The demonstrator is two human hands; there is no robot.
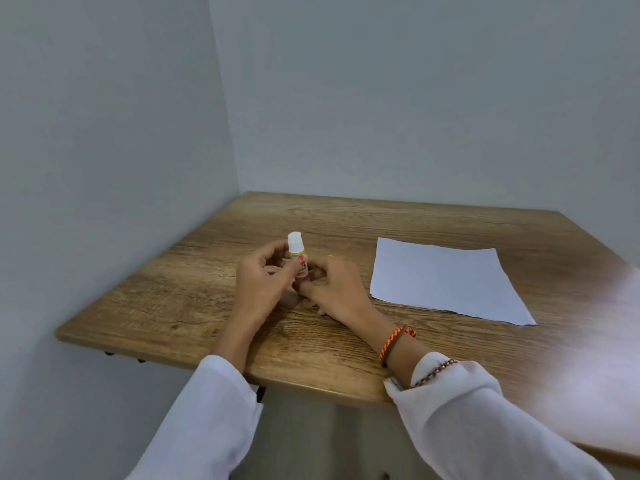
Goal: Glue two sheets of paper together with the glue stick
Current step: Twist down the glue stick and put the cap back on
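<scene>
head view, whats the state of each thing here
glue stick: upright, held between both hands, white end on top
left hand: fingers closed on the glue stick
right hand: gripping the stick's lower end
paper: flat on the table, untouched
wooden table: bearing the paper

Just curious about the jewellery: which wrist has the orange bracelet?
The right wrist: its orange bracelet sits below the right hand; the left hand has a bare wrist.

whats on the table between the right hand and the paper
Nothing: in the head view, only bare wooden table shows between the right hand, which holds the glue stick with the left hand, and the white paper.
</scene>
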